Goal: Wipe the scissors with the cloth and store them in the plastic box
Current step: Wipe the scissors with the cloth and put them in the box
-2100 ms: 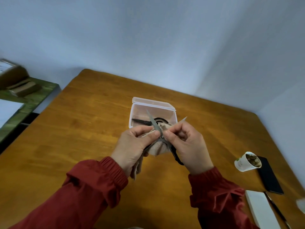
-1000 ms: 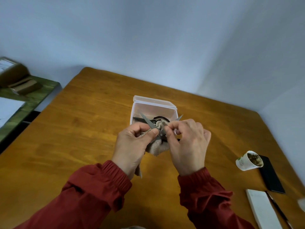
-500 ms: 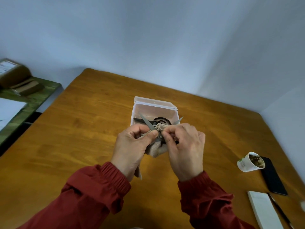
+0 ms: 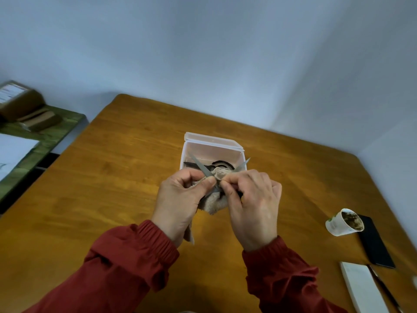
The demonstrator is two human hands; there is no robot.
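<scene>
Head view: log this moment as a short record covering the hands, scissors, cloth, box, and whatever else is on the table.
Left hand: grips the cloth, thumb pressing it where the blades cross
Right hand: holds the scissors, blades spread in a V
Plastic box: open, behind the hands, second dark pair inside
Task state: wiping; held scissors not yet stored
Table: also paper cup, black phone, white notepad

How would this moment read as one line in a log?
step: wiping | left hand: pinches cloth | right hand: grips scissors, blades spread | box: open, another pair inside
</scene>
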